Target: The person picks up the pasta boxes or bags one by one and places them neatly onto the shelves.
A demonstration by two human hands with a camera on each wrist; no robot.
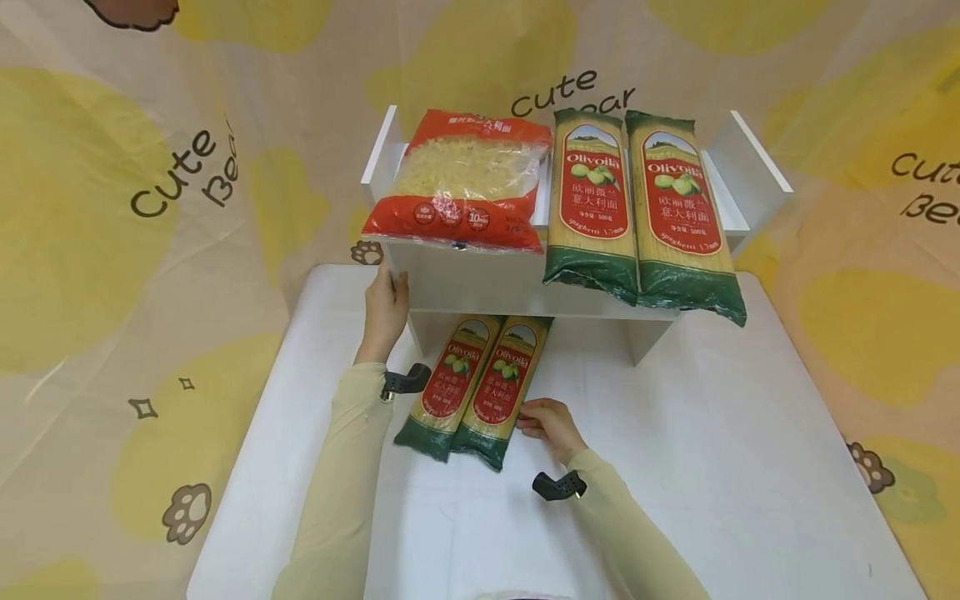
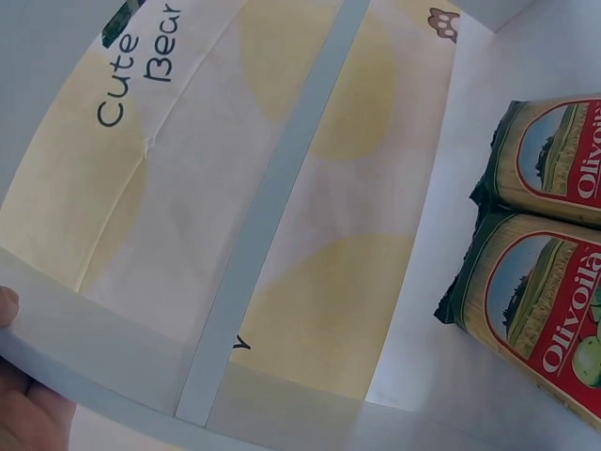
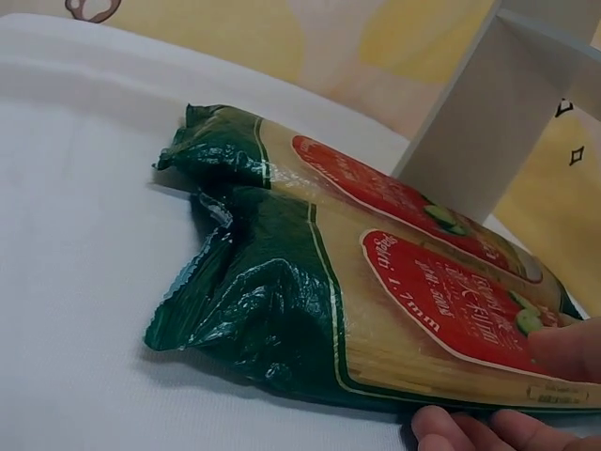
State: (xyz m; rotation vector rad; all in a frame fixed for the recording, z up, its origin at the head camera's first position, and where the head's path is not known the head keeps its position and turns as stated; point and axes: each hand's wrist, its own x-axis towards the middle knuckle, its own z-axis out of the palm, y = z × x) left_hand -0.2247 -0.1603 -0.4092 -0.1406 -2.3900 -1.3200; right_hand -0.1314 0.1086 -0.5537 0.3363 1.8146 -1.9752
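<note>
When at the counter (image 1: 765,467), look beneath and in front of the shelf (image 1: 480,279) for left pack (image 1: 456,375) and right pack (image 1: 501,383), side by side. Expect modest weight, slipperiness, stiff but snappable strands (image 3: 394,366); best held mid-length, not by crumpled ends (image 3: 254,291). Gripping the shelf's left side with left hand (image 1: 385,312), pinching right pack's edge with right hand (image 1: 551,427).

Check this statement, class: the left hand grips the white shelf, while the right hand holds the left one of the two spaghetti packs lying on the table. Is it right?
Not quite: in the head view, the right hand holds the right one of the two spaghetti packs, at its outer edge. The left hand does grip the white shelf.
</note>
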